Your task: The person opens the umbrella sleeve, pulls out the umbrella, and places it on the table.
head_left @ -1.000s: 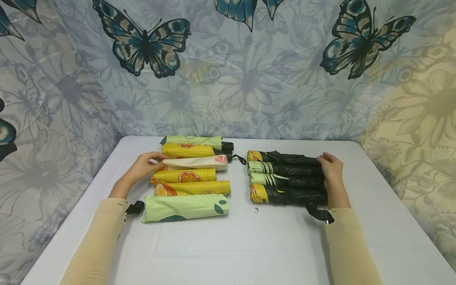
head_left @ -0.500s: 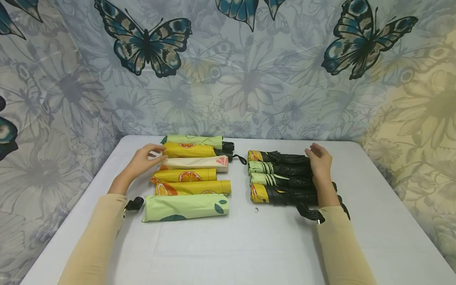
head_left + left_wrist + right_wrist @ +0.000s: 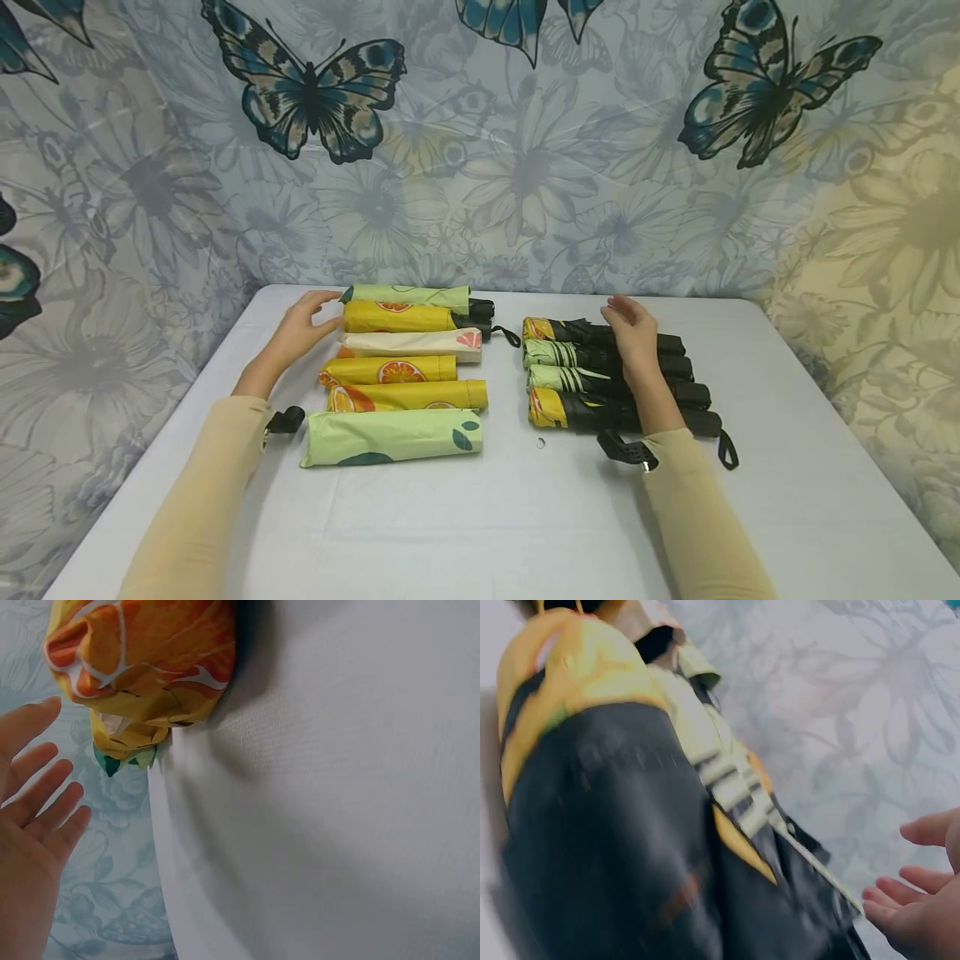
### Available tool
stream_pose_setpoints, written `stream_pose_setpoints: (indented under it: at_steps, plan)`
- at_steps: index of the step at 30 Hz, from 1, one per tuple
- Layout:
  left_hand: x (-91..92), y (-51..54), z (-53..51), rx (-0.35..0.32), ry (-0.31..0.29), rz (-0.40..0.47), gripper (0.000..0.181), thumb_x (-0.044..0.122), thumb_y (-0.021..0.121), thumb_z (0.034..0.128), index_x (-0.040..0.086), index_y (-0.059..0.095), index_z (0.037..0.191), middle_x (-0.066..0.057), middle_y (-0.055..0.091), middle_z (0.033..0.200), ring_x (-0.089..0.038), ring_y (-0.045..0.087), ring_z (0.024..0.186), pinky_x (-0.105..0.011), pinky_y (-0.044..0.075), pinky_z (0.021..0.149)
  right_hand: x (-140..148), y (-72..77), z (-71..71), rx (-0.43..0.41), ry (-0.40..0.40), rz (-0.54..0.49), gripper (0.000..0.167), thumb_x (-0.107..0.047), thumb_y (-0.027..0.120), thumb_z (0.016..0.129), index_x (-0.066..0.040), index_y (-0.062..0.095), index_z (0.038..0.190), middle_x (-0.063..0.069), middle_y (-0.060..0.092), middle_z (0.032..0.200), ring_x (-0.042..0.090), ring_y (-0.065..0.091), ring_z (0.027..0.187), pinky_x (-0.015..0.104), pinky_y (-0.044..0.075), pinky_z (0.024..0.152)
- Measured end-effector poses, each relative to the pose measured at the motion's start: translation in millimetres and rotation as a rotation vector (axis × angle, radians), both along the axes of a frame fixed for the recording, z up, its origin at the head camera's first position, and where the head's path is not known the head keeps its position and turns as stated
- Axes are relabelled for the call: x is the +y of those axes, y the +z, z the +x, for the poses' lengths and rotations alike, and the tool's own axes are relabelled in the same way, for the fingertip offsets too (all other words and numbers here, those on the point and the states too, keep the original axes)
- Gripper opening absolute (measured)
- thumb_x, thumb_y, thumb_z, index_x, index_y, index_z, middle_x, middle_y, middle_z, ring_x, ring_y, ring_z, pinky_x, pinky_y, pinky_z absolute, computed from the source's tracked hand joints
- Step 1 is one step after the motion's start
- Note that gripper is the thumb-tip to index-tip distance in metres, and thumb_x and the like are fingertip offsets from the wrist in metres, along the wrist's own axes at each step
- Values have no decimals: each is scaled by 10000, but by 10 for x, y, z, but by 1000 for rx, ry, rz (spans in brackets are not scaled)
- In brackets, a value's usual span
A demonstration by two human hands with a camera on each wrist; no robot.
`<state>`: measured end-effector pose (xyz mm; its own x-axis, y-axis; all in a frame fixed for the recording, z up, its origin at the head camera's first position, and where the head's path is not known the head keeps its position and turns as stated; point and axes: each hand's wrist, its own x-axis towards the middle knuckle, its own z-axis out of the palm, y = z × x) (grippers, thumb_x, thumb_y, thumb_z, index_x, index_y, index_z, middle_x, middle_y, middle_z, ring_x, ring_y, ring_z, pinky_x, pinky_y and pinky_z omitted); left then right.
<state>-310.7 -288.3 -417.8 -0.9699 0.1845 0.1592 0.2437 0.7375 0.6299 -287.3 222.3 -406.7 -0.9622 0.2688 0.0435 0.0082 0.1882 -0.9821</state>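
My left hand hovers with spread fingers at the left ends of a green-sleeved folding umbrella and a yellow orange-print one, both with black handles. In the left wrist view the fingers stand apart from the orange-print sleeve. Nearer lie a cream sleeve, two yellow orange-print sleeves and a wide light-green sleeve. Whether these hold umbrellas is hidden. On the right, my right hand is over several black folded umbrellas with yellow or green striped ends. Its loosely bent fingers hold nothing.
Everything lies on a white-covered table. A small ring-like thing is near the front black umbrella. One black wrist loop sticks out at the right, another between the two groups. A butterfly-print cloth rises behind.
My right hand has moved left from the handle ends to above the middle of the black umbrellas, uncovering their handles. My left hand has left the cream sleeve and shifted back toward the far green umbrella.
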Motion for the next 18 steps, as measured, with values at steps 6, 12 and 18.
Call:
stream_pose_setpoints:
  at_steps: [6, 12, 18]
  plan:
    - [13, -7, -78, -52, -27, -23, 568, 200, 620, 970, 35, 401, 1468, -229, 337, 1531, -436, 313, 1416, -573, 315, 1163, -226, 24, -18, -18, 88, -37, 547, -207, 534, 1012, -40, 354, 1501, 147, 415, 1527, 262, 388, 1429, 387, 310, 1210]
    - [65, -18, -138, -61, -46, -33, 561, 171, 621, 967, 29, 402, 1464, -228, 338, 1530, -444, 335, 1403, -566, 343, 1150, -450, 23, -69, -51, 180, -115, 542, -195, 528, 1015, -34, 347, 1500, 147, 420, 1520, 258, 402, 1415, 355, 350, 1187]
    - [120, -19, -151, -76, -76, -16, 563, 148, 623, 964, 5, 398, 1460, -238, 359, 1512, -430, 335, 1407, -553, 337, 1160, -672, 46, -100, -112, 230, -160, 529, -204, 536, 1013, -56, 371, 1493, 130, 431, 1514, 255, 441, 1390, 338, 387, 1161]
